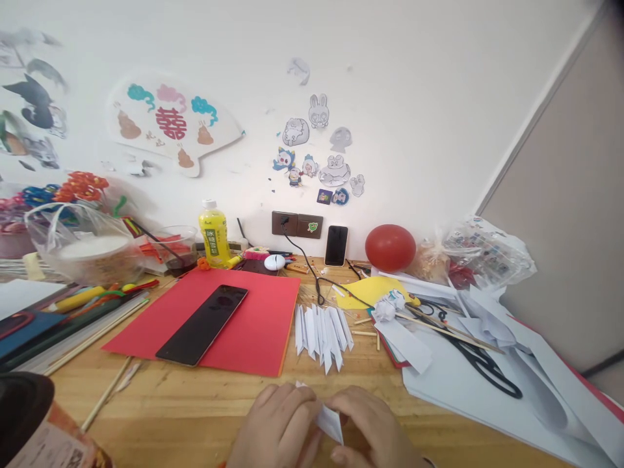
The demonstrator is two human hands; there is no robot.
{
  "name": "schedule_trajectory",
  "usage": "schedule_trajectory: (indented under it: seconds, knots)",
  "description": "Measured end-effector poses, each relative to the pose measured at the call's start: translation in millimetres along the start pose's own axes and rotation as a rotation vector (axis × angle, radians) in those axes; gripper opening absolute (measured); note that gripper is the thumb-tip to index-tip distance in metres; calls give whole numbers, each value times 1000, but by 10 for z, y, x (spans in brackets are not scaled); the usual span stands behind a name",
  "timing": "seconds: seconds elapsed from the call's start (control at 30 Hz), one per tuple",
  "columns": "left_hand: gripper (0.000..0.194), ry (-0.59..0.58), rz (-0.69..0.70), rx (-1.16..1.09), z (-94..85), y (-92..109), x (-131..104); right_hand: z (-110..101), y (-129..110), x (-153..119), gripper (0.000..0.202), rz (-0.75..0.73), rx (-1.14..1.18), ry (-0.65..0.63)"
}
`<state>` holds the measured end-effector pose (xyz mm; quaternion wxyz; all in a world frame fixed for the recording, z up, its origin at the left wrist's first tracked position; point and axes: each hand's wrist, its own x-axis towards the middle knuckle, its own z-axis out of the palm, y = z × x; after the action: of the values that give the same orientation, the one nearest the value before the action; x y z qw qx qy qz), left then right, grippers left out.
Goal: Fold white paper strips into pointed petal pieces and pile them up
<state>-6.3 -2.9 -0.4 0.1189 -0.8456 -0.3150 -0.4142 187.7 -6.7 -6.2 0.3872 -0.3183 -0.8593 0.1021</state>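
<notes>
At the near edge of the wooden table (205, 403), my left hand (279, 426) is closed around a small folded white paper (331, 424). My right hand (368, 422) grips the same paper from the other side, with its fingertips at the paper's edge. Part of the paper is hidden under the fingers. Just beyond my hands, several folded white paper pieces (322, 333) lie side by side in a row. To their left, a black phone (205, 325) rests on a stack of red paper (258, 344).
A yellow drink bottle (214, 237), an upright phone (336, 246) and a red balloon (390, 248) stand along the wall. White sheets (453, 396) and black scissors (480, 364) lie on the right. A dark-lidded container (53, 429) is at the near left.
</notes>
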Motion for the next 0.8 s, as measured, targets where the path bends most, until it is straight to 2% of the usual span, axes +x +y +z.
schedule_trajectory:
  seconds: [0.07,0.2,0.37,0.5,0.63,0.8]
  knots:
    - [25,-21,44,24,32,-17,-21,-59,26,11,46,-27,52,-29]
    - [35,-108,95,7,111,-48,-75,-120,53,36,32,-76,78,-152]
    - [27,-141,54,-25,140,-31,-93,-88,55,24,34,44,66,-255]
    - [21,-181,-19,-64,156,-18,-112,-112,56,40,32,76,49,-331]
    - [23,-187,-1,-89,190,-34,-134,-164,62,79,22,-7,34,-312]
    - [21,-205,23,-79,182,-37,-128,-164,99,87,24,-96,-20,-272]
